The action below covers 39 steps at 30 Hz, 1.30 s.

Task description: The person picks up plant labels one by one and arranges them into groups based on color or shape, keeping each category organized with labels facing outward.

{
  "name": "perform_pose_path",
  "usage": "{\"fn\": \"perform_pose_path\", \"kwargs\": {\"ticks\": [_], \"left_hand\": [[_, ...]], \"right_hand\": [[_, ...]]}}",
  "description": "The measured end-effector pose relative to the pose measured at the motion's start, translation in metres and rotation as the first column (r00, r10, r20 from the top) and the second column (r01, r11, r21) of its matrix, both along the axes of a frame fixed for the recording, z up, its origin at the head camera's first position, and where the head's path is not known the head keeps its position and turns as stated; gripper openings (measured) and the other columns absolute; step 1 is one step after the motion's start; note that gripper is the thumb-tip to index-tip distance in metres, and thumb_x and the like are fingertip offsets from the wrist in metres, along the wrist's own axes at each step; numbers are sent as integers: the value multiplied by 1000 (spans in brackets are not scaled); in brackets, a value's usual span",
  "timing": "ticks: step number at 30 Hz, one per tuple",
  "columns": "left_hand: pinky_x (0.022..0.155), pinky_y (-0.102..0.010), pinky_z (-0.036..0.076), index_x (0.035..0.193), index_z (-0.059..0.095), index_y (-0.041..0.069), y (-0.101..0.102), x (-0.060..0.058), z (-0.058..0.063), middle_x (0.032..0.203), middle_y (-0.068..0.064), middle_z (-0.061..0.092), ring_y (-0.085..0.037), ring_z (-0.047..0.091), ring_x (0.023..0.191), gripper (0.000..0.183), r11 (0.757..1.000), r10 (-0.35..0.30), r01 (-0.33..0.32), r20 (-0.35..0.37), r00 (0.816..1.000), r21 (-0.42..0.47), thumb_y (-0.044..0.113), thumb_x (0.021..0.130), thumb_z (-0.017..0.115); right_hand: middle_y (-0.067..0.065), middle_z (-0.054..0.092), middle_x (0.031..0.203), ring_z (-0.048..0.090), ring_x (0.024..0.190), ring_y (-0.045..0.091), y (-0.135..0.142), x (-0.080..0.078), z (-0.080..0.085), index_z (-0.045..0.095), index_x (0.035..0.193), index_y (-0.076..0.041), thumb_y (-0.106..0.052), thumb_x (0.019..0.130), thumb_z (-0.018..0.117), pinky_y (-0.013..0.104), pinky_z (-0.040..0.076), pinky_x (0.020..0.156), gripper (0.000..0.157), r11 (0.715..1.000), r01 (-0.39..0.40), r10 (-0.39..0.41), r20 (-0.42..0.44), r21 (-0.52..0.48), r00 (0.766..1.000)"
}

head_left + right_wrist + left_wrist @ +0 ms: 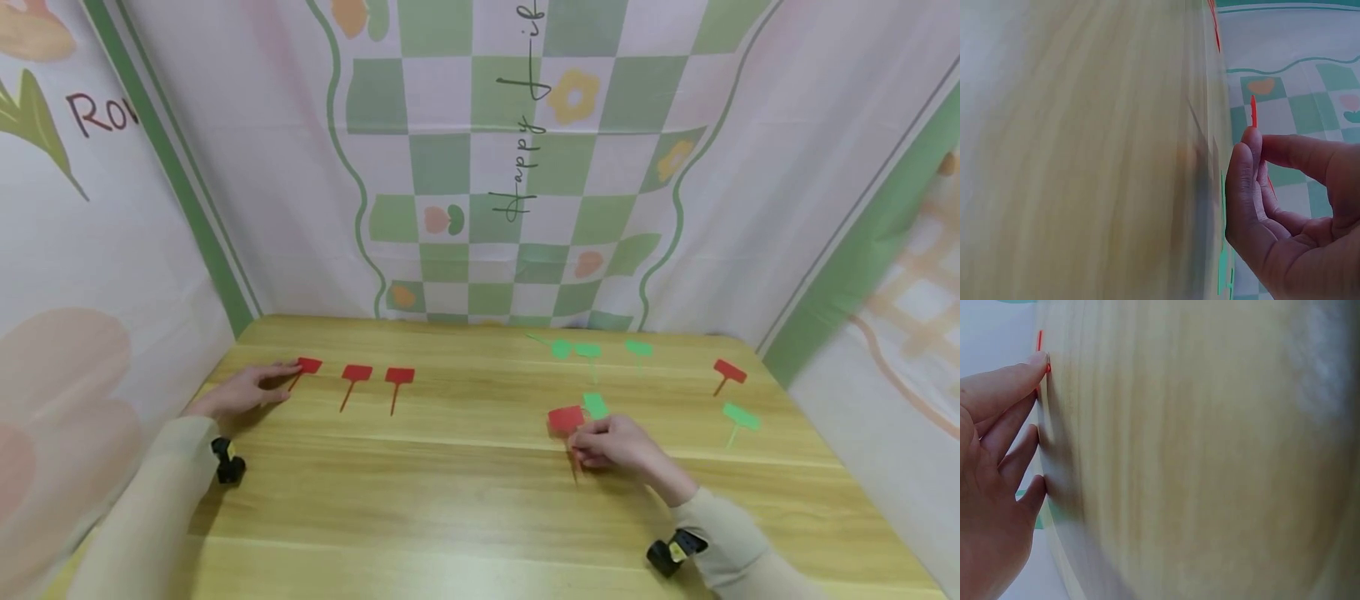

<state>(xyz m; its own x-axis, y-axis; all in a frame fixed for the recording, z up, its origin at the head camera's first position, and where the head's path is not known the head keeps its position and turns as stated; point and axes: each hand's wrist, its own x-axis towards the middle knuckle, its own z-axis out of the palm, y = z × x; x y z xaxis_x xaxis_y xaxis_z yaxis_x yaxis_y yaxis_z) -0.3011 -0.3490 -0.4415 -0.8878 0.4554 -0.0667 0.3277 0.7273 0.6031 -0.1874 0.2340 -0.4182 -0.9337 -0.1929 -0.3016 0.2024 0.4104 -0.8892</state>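
At the far left of the table my left hand (243, 392) touches a red T-shaped plant label (309, 365) with its fingertips. In the left wrist view its fingers (1013, 447) look fairly straight, with slivers of red at the tips. Two more red labels, one (357, 372) and another (400, 376), lie to the right of it. Right of centre, my right hand (618, 446) pinches the stem of a red plant label (566, 419), which shows edge-on in the right wrist view (1254, 111). A green label (595, 406) lies just behind that hand, partly hidden.
Several green plant labels lie at the back right, including one (588, 350) and another (638, 347). Near the right edge are a red label (730, 372) and a green one (741, 416). Patterned curtains (510, 167) enclose the wooden table (420, 517).
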Motion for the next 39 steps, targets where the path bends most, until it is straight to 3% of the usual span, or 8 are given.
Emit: {"fn": "perform_pose_path", "kwargs": {"ticks": [15,30,39], "left_hand": [[106,-69,16,143,38,0,0,1,0,150,-34,20,-54,14,137,57,1000,10,-10,22,1000,-3,23,94,58],[105,-68,22,142,40,0,1,3,1,150,-33,22,-53,18,136,57,1000,9,-9,3,1000,-12,25,94,59],[105,-69,21,142,40,0,1,2,2,150,-33,22,-54,18,136,57,1000,14,-14,13,1000,-14,26,94,59]], "right_hand": [[1,69,73,65,66,6,-50,-26,-2,63,104,13,-11,91,61,23,57,66,28,999,28,-28,7,-36,1000],[1,70,70,64,61,5,-91,-52,3,69,98,8,-15,89,64,19,53,59,25,997,-14,17,-50,75,999],[3,68,70,62,60,6,-113,-66,4,66,102,13,-7,89,62,20,54,62,24,997,19,-17,17,-71,1000]]}}
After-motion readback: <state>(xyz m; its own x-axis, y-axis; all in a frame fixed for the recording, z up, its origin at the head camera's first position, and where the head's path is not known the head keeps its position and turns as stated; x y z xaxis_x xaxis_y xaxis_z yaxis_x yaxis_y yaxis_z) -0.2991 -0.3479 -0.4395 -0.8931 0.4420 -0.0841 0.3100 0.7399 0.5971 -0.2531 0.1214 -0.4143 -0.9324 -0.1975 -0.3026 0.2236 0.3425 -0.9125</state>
